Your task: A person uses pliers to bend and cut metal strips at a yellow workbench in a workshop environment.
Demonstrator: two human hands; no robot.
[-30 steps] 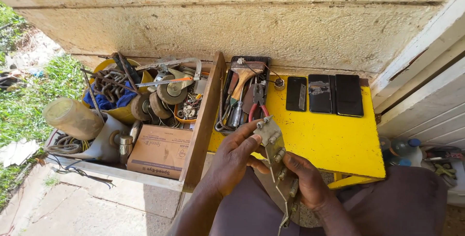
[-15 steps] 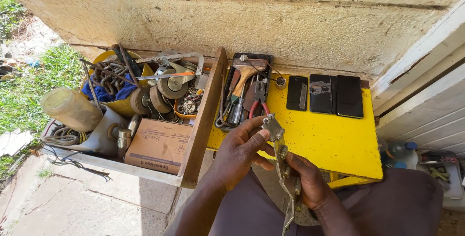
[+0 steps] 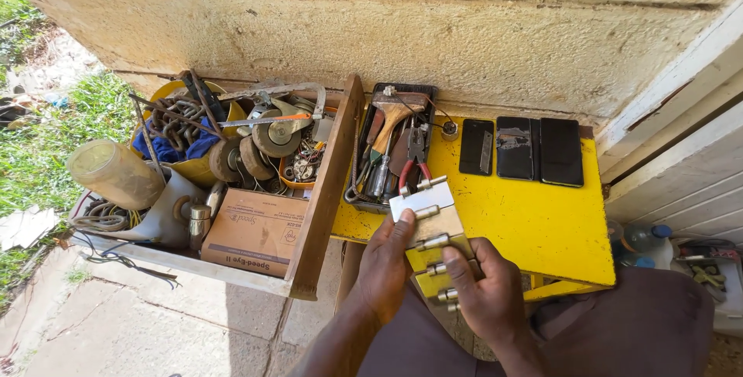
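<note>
A big wooden box (image 3: 255,272) full of old metal parts sits on the left. Next to it is a yellow bench (image 3: 534,222). Three dark phones (image 3: 521,149) lie in a row on the bench, near a black tray of tools (image 3: 391,149). Both hands hold a shiny metal hinge (image 3: 427,230) over the front edge of the bench. The left hand (image 3: 385,265) grips its left side. The right hand (image 3: 484,292) grips its lower end.
</note>
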